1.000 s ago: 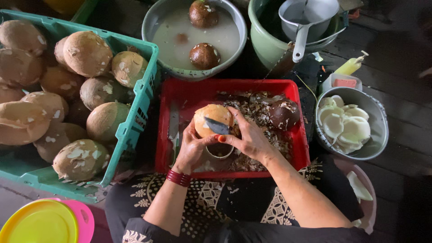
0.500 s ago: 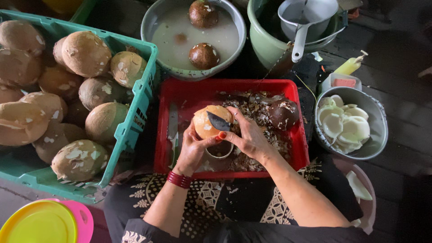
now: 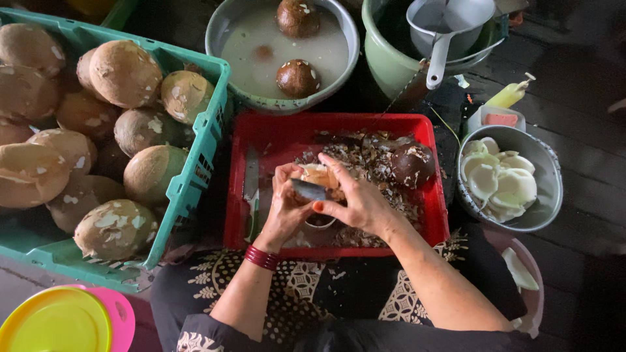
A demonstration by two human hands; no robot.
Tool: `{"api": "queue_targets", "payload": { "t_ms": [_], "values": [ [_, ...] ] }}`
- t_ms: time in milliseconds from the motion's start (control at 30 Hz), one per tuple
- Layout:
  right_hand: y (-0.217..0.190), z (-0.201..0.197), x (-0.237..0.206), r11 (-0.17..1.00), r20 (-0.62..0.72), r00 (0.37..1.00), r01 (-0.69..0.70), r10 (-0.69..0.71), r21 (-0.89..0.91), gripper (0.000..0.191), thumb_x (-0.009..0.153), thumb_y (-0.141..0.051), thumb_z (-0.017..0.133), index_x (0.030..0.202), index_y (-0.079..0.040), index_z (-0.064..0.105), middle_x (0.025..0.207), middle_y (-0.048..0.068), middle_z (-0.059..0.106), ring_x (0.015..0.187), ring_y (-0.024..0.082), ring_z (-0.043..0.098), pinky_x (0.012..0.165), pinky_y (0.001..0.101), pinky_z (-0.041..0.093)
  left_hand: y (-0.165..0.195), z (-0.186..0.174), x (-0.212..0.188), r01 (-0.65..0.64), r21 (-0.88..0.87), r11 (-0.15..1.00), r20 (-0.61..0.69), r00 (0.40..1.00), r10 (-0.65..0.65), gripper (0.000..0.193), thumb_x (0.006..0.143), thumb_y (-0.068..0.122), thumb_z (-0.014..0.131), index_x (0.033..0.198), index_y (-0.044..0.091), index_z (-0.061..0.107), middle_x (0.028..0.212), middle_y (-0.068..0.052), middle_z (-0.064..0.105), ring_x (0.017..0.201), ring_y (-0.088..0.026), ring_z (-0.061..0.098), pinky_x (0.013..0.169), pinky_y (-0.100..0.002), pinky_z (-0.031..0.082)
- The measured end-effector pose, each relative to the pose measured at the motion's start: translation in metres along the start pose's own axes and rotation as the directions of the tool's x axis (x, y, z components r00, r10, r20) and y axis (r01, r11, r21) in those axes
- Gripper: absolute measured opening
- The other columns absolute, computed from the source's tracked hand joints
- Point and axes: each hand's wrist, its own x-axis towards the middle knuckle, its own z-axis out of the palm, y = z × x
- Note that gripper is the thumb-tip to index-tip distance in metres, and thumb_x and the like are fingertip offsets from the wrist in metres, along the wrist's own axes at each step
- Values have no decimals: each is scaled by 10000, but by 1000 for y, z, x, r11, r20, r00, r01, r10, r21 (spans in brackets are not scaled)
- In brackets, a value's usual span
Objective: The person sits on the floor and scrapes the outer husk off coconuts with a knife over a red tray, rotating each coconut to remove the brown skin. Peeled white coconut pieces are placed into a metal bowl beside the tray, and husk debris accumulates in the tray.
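1. We find the right hand (image 3: 355,203) closed around a short dark metal blade (image 3: 308,190), thumb and fingers pinched tight on it, the thumbnail painted orange-red. The blade lies flat against the pale, partly peeled round coconut kernel (image 3: 319,176).
2. The left hand (image 3: 287,202) cups that kernel from the left and below, fingers curled snugly around its smooth cream surface. A stack of dark red bangles (image 3: 262,257) circles the left wrist.
3. Both hands and the kernel sit over the middle of a shallow red rectangular plastic tray (image 3: 274,140). Its floor is littered with rough brown shell shavings (image 3: 365,163). A dark brown unpeeled kernel (image 3: 412,164) rests at the tray's right side, and a long knife with a green handle (image 3: 252,195) lies along its left edge.
4. Left of the tray stands a teal slotted plastic crate (image 3: 195,169) filled with large, fibrous, brown-husked coconuts (image 3: 124,73).
5. Behind the tray, a grey-green round basin (image 3: 345,39) holds cloudy liquid and two dark brown kernels (image 3: 298,78). Beside it stands a green plastic bucket (image 3: 385,62) with a grey handled scoop (image 3: 450,26) across its rim.
6. To the right, a round metal bowl (image 3: 541,202) contains smooth white curved coconut pieces (image 3: 499,182).
7. At bottom left we note a yellow plastic plate (image 3: 55,322) stacked on a pink one (image 3: 120,319).
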Motion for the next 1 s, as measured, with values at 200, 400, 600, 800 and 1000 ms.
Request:
{"api": "queue_targets", "payload": {
  "t_ms": [200, 400, 600, 800, 1000],
  "values": [
    [-17, -8, -4, 991, 0, 992, 129, -129, -47, 838, 872, -490, 706, 1555, -211, 309, 1261, 172, 713, 1079, 384, 701, 938, 491, 546, -2, 2, 1, 151, -137, 979, 59, 988, -144, 495, 762, 58, 847, 1197, 22, 615, 1332, -45, 404, 1170, -157, 553, 915, -277, 577],
    [-6, 0, 0, 982, 91, 987, -120, 135, -147, 580, 951, -580, 482, 1426, -247, 462, 984, 179, 755, 884, 366, 725, 821, 456, 599, 14, 0, 4, 23, 29, 999, 87, 996, -25, 504, 728, 79, 896, 1183, 22, 685, 1310, -82, 425, 1174, -214, 528, 948, -331, 553],
    [18, 9, 11, 972, -139, 973, 200, -182, 127, 525, 1119, -640, 410, 1312, -170, 543, 925, 38, 675, 800, 221, 647, 656, 386, 511, 20, -1, 6, 75, 143, 987, 75, 994, -86, 649, 643, 208, 955, 1181, 27, 641, 1308, -146, 444, 1214, -276, 502, 902, -334, 591],
    [30, 15, 6, 607, 249, 939, -343, 237, 717, 668, 904, -646, 529, 1438, -244, 497, 521, -76, 389, 345, 44, 372, 317, 247, 358, 2, -13, 8, 118, -104, 988, -54, 991, -124, 923, 705, 304, 949, 1436, 57, 442, 1408, -152, 550, 1281, -301, 584, 1092, -395, 522],
    [32, 25, 6, 493, 296, 899, -427, 324, 758, 855, 908, -673, 589, 1563, -154, 409, 586, -58, 418, 400, 75, 401, 373, 286, 402, 4, 1, 3, 61, 64, 996, -62, 996, -57, 1075, 557, 331, 1005, 1421, 62, 423, 1372, -137, 558, 1278, -272, 578, 1082, -395, 503]
  ]
}}
